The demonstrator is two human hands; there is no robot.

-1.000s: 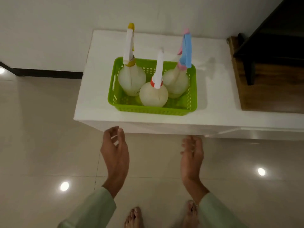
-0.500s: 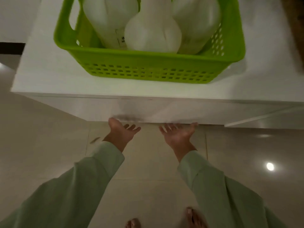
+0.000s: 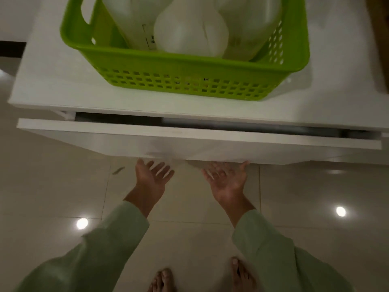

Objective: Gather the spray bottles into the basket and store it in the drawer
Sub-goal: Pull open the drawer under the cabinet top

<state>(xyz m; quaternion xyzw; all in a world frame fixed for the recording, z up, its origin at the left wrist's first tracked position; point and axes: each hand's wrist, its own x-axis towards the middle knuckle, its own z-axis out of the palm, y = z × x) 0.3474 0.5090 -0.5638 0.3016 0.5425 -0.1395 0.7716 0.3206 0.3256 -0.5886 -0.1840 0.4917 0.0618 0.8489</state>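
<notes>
The green plastic basket (image 3: 189, 66) stands on the white cabinet top (image 3: 52, 81) near its front edge. Three whitish spray bottles stand in it, a left bottle (image 3: 126, 17), a middle bottle (image 3: 189, 28) and a right bottle (image 3: 252, 24); their heads are cut off by the frame's top. Below, the white drawer front (image 3: 189, 142) is pulled out a little, leaving a dark gap under the top. My left hand (image 3: 150, 178) and my right hand (image 3: 226, 180) are palm up with fingers spread, fingertips at the drawer front's lower edge.
Glossy beige floor tiles with light reflections lie below the cabinet. My bare feet (image 3: 162, 281) stand close to it. A dark skirting strip (image 3: 10, 48) runs at the far left and a brown wooden surface (image 3: 379, 39) shows at the far right.
I bent down and brought both hands up from the floor side to the drawer front's lower edge. The drawer, shut before, has slid out a little toward me.
</notes>
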